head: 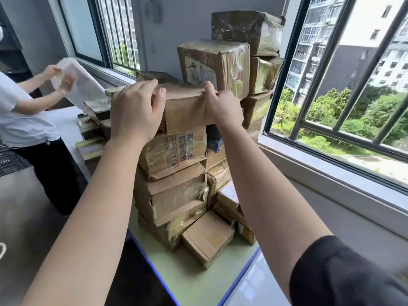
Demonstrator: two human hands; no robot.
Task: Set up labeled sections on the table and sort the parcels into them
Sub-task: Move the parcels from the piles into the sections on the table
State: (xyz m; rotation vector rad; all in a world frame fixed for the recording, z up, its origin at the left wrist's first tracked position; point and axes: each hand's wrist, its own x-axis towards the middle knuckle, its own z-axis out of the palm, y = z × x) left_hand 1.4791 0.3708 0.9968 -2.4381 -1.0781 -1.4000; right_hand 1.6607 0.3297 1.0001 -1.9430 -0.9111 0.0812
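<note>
Parcel (pixel 185 107) atop the pile, held at both ends.
It tops the near pile (pixel 174 188) on the table (pixel 198 281); the left hand (pixel 136 111) curls over its left corner and the right hand (pixel 223 107) pinches its top edge (likely to lift it squarely, without toppling the boxes beneath). It lies flat, long axis left to right.

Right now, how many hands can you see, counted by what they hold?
Hands holding the top parcel: 2, the left hand and the right hand
Hands holding the plastic bag: 2, the other person's upper hand and lower hand
Total: 4 hands
</note>
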